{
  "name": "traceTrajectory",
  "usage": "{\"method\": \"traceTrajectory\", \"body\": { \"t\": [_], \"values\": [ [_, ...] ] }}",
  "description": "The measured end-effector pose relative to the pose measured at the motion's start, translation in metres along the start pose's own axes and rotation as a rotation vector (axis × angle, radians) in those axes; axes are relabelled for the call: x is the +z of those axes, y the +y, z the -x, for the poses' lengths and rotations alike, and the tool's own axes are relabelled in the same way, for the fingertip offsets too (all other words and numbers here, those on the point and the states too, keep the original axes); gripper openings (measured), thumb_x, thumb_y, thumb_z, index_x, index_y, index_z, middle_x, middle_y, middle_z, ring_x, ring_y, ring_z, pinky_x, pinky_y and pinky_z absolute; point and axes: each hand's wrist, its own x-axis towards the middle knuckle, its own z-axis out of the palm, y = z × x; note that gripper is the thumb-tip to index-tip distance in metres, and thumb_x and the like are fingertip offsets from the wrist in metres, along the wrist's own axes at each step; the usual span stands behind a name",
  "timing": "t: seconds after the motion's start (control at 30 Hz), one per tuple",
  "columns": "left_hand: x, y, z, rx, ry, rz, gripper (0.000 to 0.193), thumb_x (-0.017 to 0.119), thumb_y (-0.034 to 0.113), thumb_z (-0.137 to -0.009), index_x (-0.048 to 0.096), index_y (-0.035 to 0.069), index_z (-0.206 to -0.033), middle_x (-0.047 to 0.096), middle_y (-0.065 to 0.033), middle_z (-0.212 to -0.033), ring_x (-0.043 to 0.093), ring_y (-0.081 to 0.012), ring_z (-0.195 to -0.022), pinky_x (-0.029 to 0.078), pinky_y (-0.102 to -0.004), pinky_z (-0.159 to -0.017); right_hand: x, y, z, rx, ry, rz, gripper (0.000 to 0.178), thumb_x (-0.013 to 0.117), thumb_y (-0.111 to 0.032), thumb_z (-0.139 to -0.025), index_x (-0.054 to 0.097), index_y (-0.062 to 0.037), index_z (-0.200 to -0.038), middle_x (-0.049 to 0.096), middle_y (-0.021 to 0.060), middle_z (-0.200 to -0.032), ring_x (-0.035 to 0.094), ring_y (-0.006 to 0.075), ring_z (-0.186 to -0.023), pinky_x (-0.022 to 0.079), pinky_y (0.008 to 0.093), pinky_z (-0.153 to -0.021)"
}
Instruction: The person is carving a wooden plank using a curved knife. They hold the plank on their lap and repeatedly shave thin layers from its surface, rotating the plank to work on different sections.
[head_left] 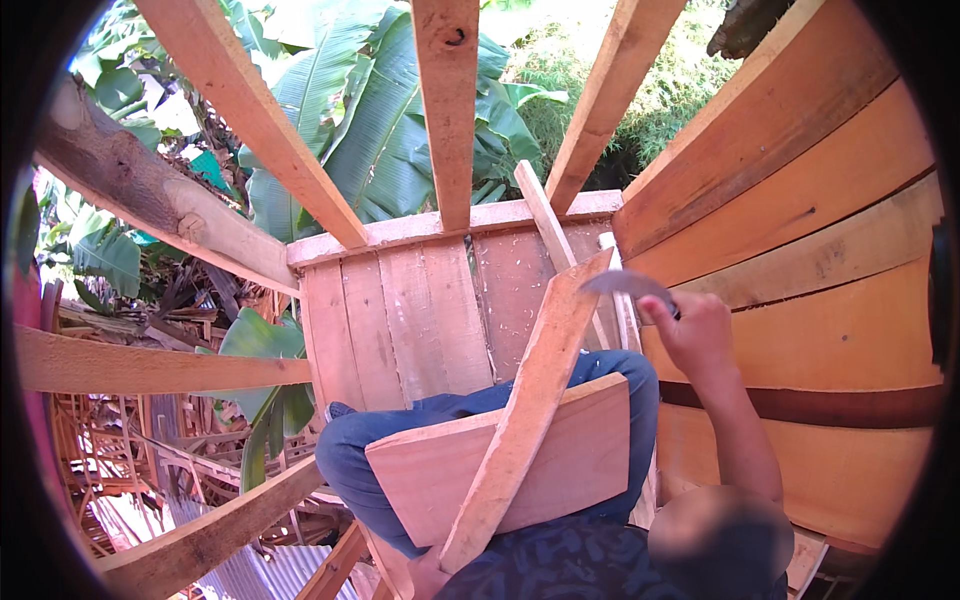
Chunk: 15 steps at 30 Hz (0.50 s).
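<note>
A long wooden batten [528,410] slants across my lap, over a wide wooden board [410,470] that rests on my thighs. My left hand [428,575] grips the batten's lower end near my body; its fingers are only partly in sight. My right hand [695,335] is closed round the dark handle of a curved knife [635,284]. The grey blade points left, its tip at the upper end of the batten. Whether the edge touches the wood I cannot tell.
I sit cross-legged on a plank floor [425,320] dotted with pale chips. A thin strip of wood [545,215] lies beyond the batten. Upright posts [448,110] stand ahead, and a plank wall [790,310] rises at the right. Banana leaves [370,130] hang outside.
</note>
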Motion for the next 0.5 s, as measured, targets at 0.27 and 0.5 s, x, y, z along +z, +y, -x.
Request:
{"method": "traceTrajectory", "body": {
  "t": [0.27, 0.5],
  "values": [
    [0.006, -0.003, 0.006, -0.022, 0.021, 0.010, 0.050, 0.085, 0.036, -0.062, 0.069, 0.000, -0.092, 0.070, -0.0136, -0.079, 0.070, -0.0260, -0.078, 0.052, -0.0346, -0.069, -0.029, -0.029, 0.014, -0.126, -0.105, -0.124, 0.063, 0.056, -0.059, -0.085, 0.055, -0.0024, -0.057, 0.051, 0.0145, -0.050, 0.055, 0.0342, -0.048, 0.041, 0.0409, -0.046],
    [0.005, -0.003, 0.011, -0.032, 0.016, 0.018, 0.050, 0.085, 0.036, -0.062, 0.069, 0.000, -0.093, 0.070, -0.0134, -0.079, 0.070, -0.0259, -0.079, 0.052, -0.0348, -0.070, -0.007, -0.037, 0.004, -0.237, -0.157, 0.029, 0.061, 0.060, -0.060, -0.080, 0.052, -0.0055, -0.054, 0.050, 0.0127, -0.049, 0.054, 0.0316, -0.046, 0.041, 0.0394, -0.045]
  ]
}}
